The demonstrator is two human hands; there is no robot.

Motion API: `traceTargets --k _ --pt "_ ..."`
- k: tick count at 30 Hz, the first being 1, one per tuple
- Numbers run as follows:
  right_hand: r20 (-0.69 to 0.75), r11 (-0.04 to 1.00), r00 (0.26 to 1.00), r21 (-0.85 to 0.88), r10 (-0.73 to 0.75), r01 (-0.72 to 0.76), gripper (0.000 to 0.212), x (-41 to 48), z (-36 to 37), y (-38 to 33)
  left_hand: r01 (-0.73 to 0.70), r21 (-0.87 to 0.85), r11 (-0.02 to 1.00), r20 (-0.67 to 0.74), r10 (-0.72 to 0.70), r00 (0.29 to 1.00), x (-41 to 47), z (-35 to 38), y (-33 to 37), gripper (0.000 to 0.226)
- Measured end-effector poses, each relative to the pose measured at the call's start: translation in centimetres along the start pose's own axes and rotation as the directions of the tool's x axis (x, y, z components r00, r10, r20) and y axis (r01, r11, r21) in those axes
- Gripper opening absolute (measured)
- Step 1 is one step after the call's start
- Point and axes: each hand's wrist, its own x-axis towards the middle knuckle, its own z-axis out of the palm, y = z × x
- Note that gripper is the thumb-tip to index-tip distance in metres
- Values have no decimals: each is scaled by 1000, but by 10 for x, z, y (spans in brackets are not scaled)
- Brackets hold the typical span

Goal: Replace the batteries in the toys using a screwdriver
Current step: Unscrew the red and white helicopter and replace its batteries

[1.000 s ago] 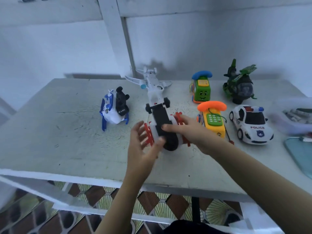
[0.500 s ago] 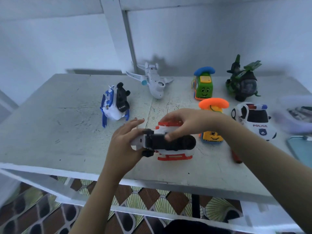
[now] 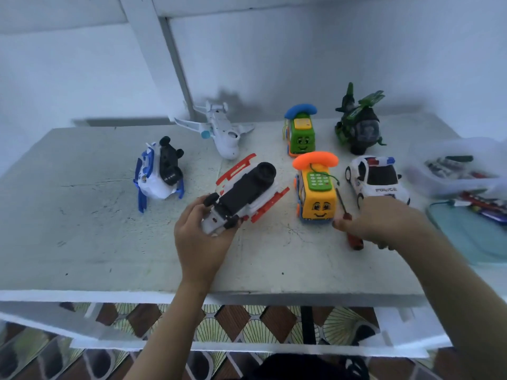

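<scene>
A red and white toy plane (image 3: 248, 192) lies upside down on the white table (image 3: 82, 242), its black underside facing up. My left hand (image 3: 201, 237) grips its near end by the small wheels. My right hand (image 3: 384, 223) is over a red-handled screwdriver (image 3: 349, 226) that lies on the table beside the yellow phone-car toy (image 3: 317, 193); my fingers curl round its handle. The shaft points away from me.
Other toys stand on the table: a blue-white toy (image 3: 159, 174) on its side, a white plane (image 3: 219, 130), a green phone-car (image 3: 300, 133), a green helicopter (image 3: 359, 124) and a police car (image 3: 377, 179). A clear box (image 3: 455, 168) and a teal tray (image 3: 472, 234) lie at the right.
My right hand let go of the red and white plane and moved right to the screwdriver. The plane turned so its length now runs away from me, held by my left hand alone.
</scene>
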Motion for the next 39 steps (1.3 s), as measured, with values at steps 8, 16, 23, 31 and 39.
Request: traceTargets --k 8,16,23,31,39 --pt "23 993 998 101 52 -54 42 1 23 13 9 -28 1000 56 -7 998 7 14 -2 53" --pt "-691 932 722 283 34 227 24 -13 -1 16 -6 -52 999 57 9 998 13 23 -6 48" --pt "-916 688 371 171 -152 705 21 -24 -12 -9 -8 -131 991 47 15 999 11 24 -7 57" --pt "-873 256 241 140 -424 957 23 -33 6 -55 3 -167 986 48 5 999 10 23 -11 60" --pt "-880 248 179 72 -441 966 24 -28 15 -72 13 -194 981 46 -4 999 9 23 -12 57"
